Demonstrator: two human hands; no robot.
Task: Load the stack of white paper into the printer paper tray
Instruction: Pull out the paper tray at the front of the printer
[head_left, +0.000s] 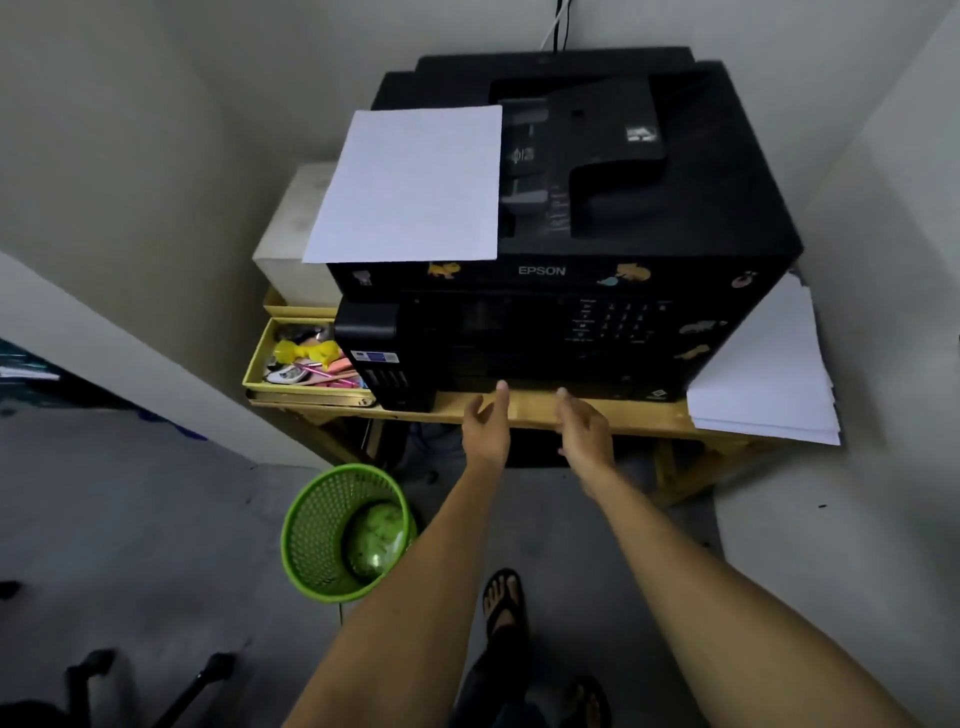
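Observation:
A black Epson printer (597, 218) stands on a low wooden table (582, 413) in a corner. White paper (410, 184) lies flat on the printer's top left. A thicker stack of white paper (769, 379) rests on the table at the printer's right side. My left hand (485, 423) and my right hand (584, 428) reach side by side toward the bottom front of the printer, fingers apart and holding nothing. Their fingertips are at the dark lower edge where the tray front sits.
A yellow tray (254, 364) with stationery and a white box (296, 234) sit left of the printer. A green mesh bin (322, 535) stands on the floor at the left arm. Walls close in left and right. Sandalled feet (501, 603) are below.

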